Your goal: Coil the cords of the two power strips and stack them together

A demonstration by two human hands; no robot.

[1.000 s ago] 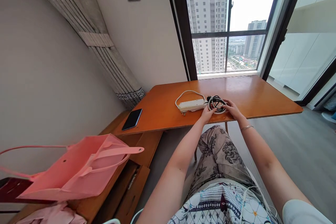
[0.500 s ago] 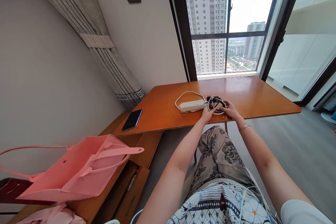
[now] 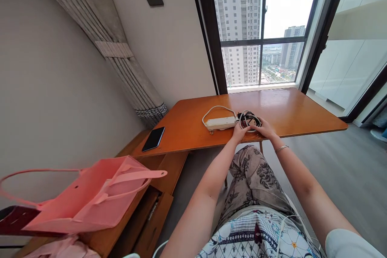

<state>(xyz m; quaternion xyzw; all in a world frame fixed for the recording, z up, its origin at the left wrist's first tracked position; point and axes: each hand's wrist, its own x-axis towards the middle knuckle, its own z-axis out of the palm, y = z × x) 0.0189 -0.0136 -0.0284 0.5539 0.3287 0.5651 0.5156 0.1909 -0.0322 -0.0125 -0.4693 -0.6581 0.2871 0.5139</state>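
- Fingers of the right hand (image 3: 266,130) have shifted along the round coil of black and white cable (image 3: 256,119) toward the left hand (image 3: 240,133).
- Both hands grasp the coil's near edge, beside a white oblong plastic power strip (image 3: 222,122); any lettering is too small to read.
- Underneath: glossy orange-brown wooden table (image 3: 189,123), before a dark-framed window (image 3: 261,42).

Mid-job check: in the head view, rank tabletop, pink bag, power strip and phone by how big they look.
1. Tabletop
2. Pink bag, though its nearness to the camera may enlarge it
3. Power strip and phone: too alike in apparent size to rank
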